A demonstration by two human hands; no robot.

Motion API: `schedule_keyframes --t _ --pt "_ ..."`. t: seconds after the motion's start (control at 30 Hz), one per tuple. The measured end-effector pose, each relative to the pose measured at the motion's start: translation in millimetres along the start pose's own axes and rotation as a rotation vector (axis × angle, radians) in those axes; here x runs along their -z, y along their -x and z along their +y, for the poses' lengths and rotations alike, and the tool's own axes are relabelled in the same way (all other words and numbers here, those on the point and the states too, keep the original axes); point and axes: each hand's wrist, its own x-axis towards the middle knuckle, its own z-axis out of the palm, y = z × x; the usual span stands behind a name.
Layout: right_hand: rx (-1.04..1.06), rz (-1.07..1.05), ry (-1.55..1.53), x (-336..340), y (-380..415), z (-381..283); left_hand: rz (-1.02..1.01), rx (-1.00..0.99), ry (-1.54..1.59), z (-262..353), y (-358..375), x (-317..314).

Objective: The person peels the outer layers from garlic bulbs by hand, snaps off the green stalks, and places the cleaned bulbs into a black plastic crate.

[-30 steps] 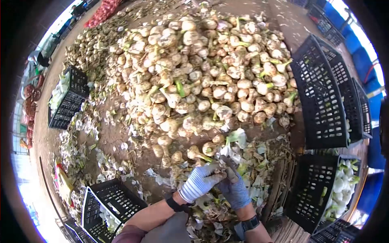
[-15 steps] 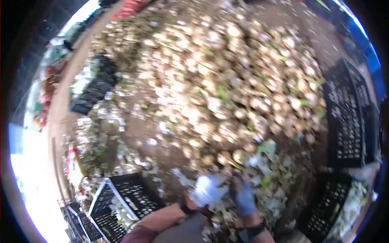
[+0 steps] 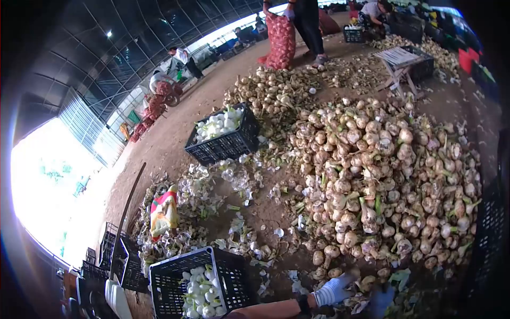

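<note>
My left hand [image 3: 332, 291], in a white and blue glove, is at the bottom, close to the front edge of a large pile of garlic bulbs [image 3: 372, 170]. Motion smears its fingertips, and a loose bulb [image 3: 366, 284] lies just to their right. My right hand [image 3: 381, 299], in a bluish glove, is a dark blur over the peelings at the bottom edge; its fingers and anything in them cannot be made out. Left of my forearm stands a black crate [image 3: 234, 276] holding cleaned white bulbs [image 3: 203, 292].
Another black crate [image 3: 226, 149] of white bulbs stands farther off, amid scattered peelings [image 3: 202, 199]. A colourful bag [image 3: 164, 212] lies on the left. Beyond the pile are a folding stool [image 3: 397, 58] and a person [image 3: 305, 24] with a red mesh sack [image 3: 280, 41]. A dark crate [image 3: 486, 228] borders the right.
The view has swung up and left, bringing the shed and other people into sight. My hands, close together before, now appear lower and farther right, with a gap between them.
</note>
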Motion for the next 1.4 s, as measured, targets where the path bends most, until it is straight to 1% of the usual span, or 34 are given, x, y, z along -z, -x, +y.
schedule_keyframes --t 0.03,0.07,0.1,0.13,0.17,0.2,0.23,0.27,0.3,0.33,0.37,0.4,0.43,0.47,0.5,0.53,0.6,0.63,0.7,0.73,0.77,0.8,0.83,0.9,1.0,1.03,1.1,1.13,1.2,1.27,1.3,1.33,1.37,1.4 --pt "-0.092 -0.020 -0.142 10.8 13.3 -28.5 -0.006 -0.015 0.035 -22.4 -9.8 -17.5" --pt "-0.187 -0.042 -0.283 14.5 24.4 -46.0 -0.003 -0.015 0.032 -19.2 -13.0 -21.0" --pt "-0.175 0.010 -0.575 12.4 30.2 -47.9 0.003 -0.067 0.019 -13.8 -13.3 -24.0" --pt "-0.174 0.008 -0.576 12.8 32.9 -43.8 0.009 -0.120 0.007 -9.3 -14.0 -25.8" --pt "-0.261 -0.010 -0.707 12.8 36.0 -37.3 -0.136 -0.077 0.211 -6.6 -15.9 -24.7" --pt "-0.349 -0.030 -0.836 13.7 38.8 -32.4 -0.134 -0.077 0.209 -3.7 -15.7 -24.0" --pt "-0.349 -0.031 -0.836 19.8 41.6 -30.5 -0.228 0.030 0.383 8.5 -14.2 -18.5" --pt "0.128 -0.086 -0.235 28.6 44.4 -30.2 -0.320 0.139 0.557 18.0 -13.0 -14.5" --pt "0.587 -0.134 0.379 33.8 45.7 -30.2 -0.315 0.139 0.558 24.1 -11.2 -13.2" --pt "0.589 -0.139 0.379 31.1 48.3 -32.6 -0.264 0.070 0.398 29.0 -9.1 -12.1" --pt "0.377 -0.113 0.114 24.9 52.3 -36.0 -0.213 0.001 0.239 30.9 -8.1 -12.4" --pt "0.159 -0.085 -0.146 20.7 54.0 -36.8 -0.210 0.003 0.243 28.1 -7.4 -18.2" --pt "0.158 -0.089 -0.143 20.5 50.6 -30.4 -0.145 -0.077 0.102 27.7 -5.5 -24.0" --pt "0.453 -0.026 0.119 21.6 45.1 -21.9 -0.081 -0.157 -0.042 26.3 -4.7 -27.9" --pt "0.744 0.041 0.384 22.6 42.1 -15.0 -0.080 -0.155 -0.041 24.6 -5.3 -30.8" --pt "0.744 0.039 0.383 22.0 45.4 -21.2 -0.132 -0.143 -0.091 32.5 -4.7 -26.8" --pt "0.289 -0.044 -0.017 19.6 54.3 -39.2 -0.182 -0.129 -0.141 37.6 -2.8 -22.5" --pt "0.289 -0.044 -0.017 18.3 51.5 -24.6 -0.195 -0.182 -0.217 38.0 -1.8 -21.7" --pt "-0.506 -0.087 -0.809 14.0 44.3 10.9 -0.208 -0.234 -0.294 33.9 -0.9 -25.1" --pt "-0.505 -0.088 -0.809 13.5 44.7 11.3 -0.170 -0.332 -0.305 25.5 -1.9 -32.4" --pt "0.000 -0.013 -0.397 13.0 47.2 -1.2 -0.132 -0.430 -0.315 24.6 -1.8 -33.8" --pt "0.492 0.061 0.031 13.0 50.1 -14.5 -0.132 -0.429 -0.314 23.8 -2.0 -35.4" --pt "0.492 0.059 0.031 13.7 53.8 -34.0 -0.168 -0.428 -0.347 29.1 -1.4 -32.7" --pt "-0.417 0.009 -0.910 18.6 60.7 -68.4 -0.202 -0.424 -0.379 31.9 -0.4 -28.2" --pt "-0.295 -0.083 -0.731 28.8 59.6 -67.2 -0.105 -0.321 -0.242 30.9 1.5 -21.1" --pt "-0.295 -0.084 -0.730 31.1 61.5 -80.3 -0.108 -0.141 0.120 33.4 1.8 -14.9" --pt "-0.125 -0.088 -0.846 32.1 65.1 -105.0 -0.106 0.233 0.836 36.7 2.7 -7.0" --pt "-0.126 -0.087 -0.845 33.7 64.8 -101.4 -0.107 0.235 0.837 31.8 2.9 -10.0" --pt "0.177 -0.074 -0.452 40.3 58.9 -83.2 -0.211 0.365 1.459 18.5 0.8 -16.6" --pt "0.466 -0.058 -0.049 46.4 54.0 -67.7 -0.207 0.363 1.522 26.1 -1.3 -15.7" --pt "0.604 -0.050 0.158 48.2 53.3 -60.1 -0.210 0.336 1.283 29.2 -4.8 -14.0" --pt "0.603 -0.052 0.159 49.5 59.7 -71.2 -0.210 0.309 1.045 30.4 -7.5 -14.7" --pt "0.328 -0.198 -0.146 51.6 69.4 -83.6 -0.217 0.214 0.905 27.6 -9.0 -21.5" --pt "0.042 -0.336 -0.447 52.7 74.2 -92.9 -0.219 0.215 0.905 35.7 -7.2 -18.1"
